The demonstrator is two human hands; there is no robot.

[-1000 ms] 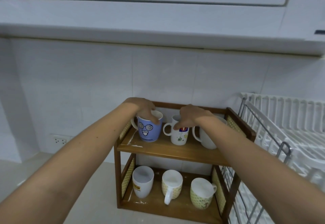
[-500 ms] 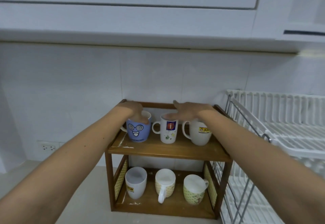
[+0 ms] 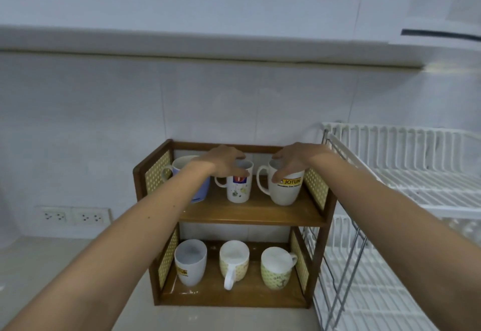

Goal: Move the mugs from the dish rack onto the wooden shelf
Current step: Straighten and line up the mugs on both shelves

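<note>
Mugs fill the two-tier wooden shelf (image 3: 250,217): six in all, three per tier. On the top tier stand a blue mug (image 3: 200,190), a small white mug with a red emblem (image 3: 238,187) and a white mug lettered JOTUN (image 3: 285,189). The left hand (image 3: 225,161) curls loosely over the small white mug's rim, fingers touching it. The right hand (image 3: 294,160) drapes over the JOTUN mug, thumb on its side. A white dish rack (image 3: 406,174) stands just right of the shelf.
</note>
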